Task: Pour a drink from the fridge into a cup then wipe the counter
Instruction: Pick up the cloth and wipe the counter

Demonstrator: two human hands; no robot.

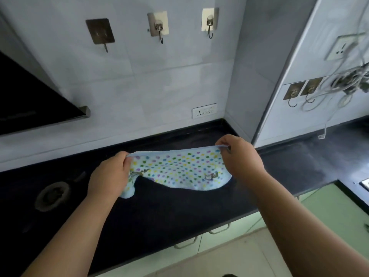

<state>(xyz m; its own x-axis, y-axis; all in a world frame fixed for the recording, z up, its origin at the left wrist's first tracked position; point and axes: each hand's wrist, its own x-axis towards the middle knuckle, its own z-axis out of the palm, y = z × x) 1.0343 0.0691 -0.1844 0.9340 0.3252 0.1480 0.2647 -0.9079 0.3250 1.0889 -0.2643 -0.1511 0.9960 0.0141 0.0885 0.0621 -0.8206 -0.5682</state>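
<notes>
A: If the cloth (179,168) stays stretched in the air like this, no wipe gets done. It's held above the counter (159,206), lower edge sagging, can't tell if it touches. Risk 1: one pinch slips, it swings off the other hand and drops, maybe off the front edge to the floor.

B: Grip state?

A: Left hand (111,174) closed on the left top corner, fingers curled, extra fabric bunched and hanging under the palm. Right hand (239,158) pinches the right top corner, thumb + fingertips, rest of the fingers tucked. Both shut on the cloth, nothing open.

B: Arm pose?

A: Both forearms reach fwd from the bottom of the view, wrists abt level, hands well apart, cloth taut btwn them along the top hem.

B: Other risks?

A: Risk 2: laid flat unfolded it'll prob drag and ruck up when pushed. Risk 3: loose cables (339,82) hang near the right side; a wide sweep could snag them. No cup or drink in view, so can't judge the pour.
</notes>
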